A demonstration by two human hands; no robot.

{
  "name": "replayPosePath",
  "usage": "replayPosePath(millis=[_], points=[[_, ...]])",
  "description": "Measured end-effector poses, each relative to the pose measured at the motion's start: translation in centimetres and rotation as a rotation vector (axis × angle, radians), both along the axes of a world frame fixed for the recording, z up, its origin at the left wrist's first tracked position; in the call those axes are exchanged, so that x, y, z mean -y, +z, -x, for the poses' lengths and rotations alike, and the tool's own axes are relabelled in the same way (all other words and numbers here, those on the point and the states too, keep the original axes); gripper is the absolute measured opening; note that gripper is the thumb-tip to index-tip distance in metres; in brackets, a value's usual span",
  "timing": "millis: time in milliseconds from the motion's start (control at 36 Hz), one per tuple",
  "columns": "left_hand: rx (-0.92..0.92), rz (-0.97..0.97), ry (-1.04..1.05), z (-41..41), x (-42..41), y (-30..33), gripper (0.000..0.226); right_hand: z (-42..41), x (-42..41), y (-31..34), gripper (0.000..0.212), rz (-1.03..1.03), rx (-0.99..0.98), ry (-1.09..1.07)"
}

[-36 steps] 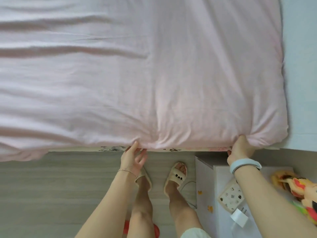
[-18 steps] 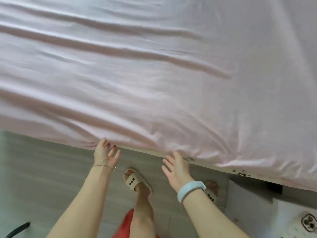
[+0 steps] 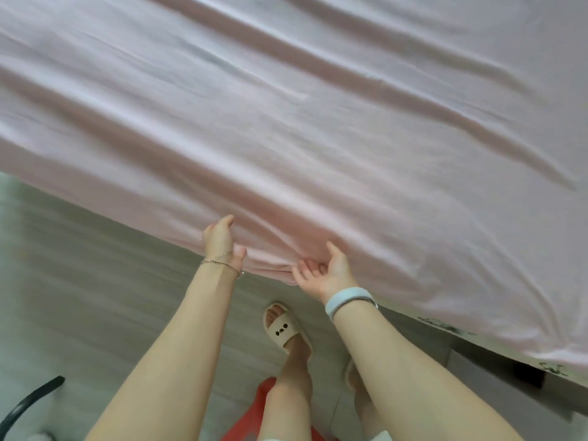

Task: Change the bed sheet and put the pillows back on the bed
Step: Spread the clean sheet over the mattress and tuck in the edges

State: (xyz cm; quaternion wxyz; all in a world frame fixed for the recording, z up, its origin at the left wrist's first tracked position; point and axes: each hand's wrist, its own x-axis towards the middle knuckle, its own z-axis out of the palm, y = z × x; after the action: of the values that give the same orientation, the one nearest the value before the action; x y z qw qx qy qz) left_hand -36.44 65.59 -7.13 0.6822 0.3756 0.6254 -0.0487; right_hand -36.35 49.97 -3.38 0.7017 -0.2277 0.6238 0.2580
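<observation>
The pink bed sheet (image 3: 318, 128) covers the bed and fills most of the view, running in long diagonal creases; its near edge hangs over the side of the bed above the wooden floor (image 3: 95, 281). Both hands meet the sheet at that hanging edge, where the cloth bunches into folds between them. The left hand (image 3: 221, 238) has its grip closed on the edge, thumb under the fold and fingers wrapped over it, a thin chain bracelet (image 3: 222, 262) at the wrist. Just beside it along the same edge, the right hand (image 3: 324, 272) is turned palm up, fingers curled loosely under the hem and thumb lifted against the cloth; the sheet rests on its fingers, and whether that grip is pinching the cloth cannot be told. A pale blue wristband (image 3: 348, 299) sits on the right wrist.

Further along the sheet's edge to the right, a strip of patterned fabric (image 3: 445, 327) peeks out beneath it; its dark marks are too small to read. Below the edge, a foot in a cream slipper (image 3: 283, 329) stands on the floor, with something red (image 3: 254, 421) beneath the legs. No legible writing shows anywhere.
</observation>
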Motion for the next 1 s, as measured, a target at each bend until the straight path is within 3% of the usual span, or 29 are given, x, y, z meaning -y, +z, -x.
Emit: replayPosePath(millis=[56,139,250,278,361,472,556,778,861,917,1000], points=[[-0.031,0.057,0.054,-0.2,0.0,-0.3,0.043,0.2,-0.3,-0.2,0.057,0.028,-0.041,-0.003],[-0.050,0.078,0.077,-0.3,0.1,-0.1,0.014,0.2,-0.8,-0.3,0.053,0.033,-0.061,-0.066],[-0.095,0.033,0.074,-0.3,-0.2,-0.2,0.005,0.1,-0.8,-0.8,0.025,0.022,-0.128,-0.061],[-0.080,0.052,0.094,-0.4,-0.3,-0.1,0.006,0.0,-0.8,-1.0,0.022,0.016,-0.141,-0.064],[-0.030,0.109,0.115,-0.4,-0.4,0.1,0.047,0.3,-0.5,-1.2,0.017,0.006,-0.148,-0.135],[-0.006,0.118,0.100,-0.8,0.1,1.0,0.052,-0.2,-0.2,-1.0,0.021,0.010,-0.136,-0.138],[-0.011,0.113,0.086,-0.9,0.4,1.4,0.052,-2.4,0.0,-0.2,0.035,0.006,-0.153,-0.107],[-0.063,0.110,0.097,-0.5,1.7,1.4,0.040,-4.3,-0.6,-0.7,0.029,0.016,-0.224,-0.002],[-0.044,0.162,0.142,-0.3,1.6,1.1,0.036,-4.5,0.0,-0.3,0.027,-0.068,-0.152,-0.049],[-0.028,0.181,0.178,-0.5,1.7,1.3,0.037,-4.5,0.6,0.1,0.038,-0.118,-0.085,-0.070],[0.069,0.258,0.261,-1.7,1.8,2.1,0.014,-4.6,0.9,0.8,0.048,-0.175,0.004,-0.084]])
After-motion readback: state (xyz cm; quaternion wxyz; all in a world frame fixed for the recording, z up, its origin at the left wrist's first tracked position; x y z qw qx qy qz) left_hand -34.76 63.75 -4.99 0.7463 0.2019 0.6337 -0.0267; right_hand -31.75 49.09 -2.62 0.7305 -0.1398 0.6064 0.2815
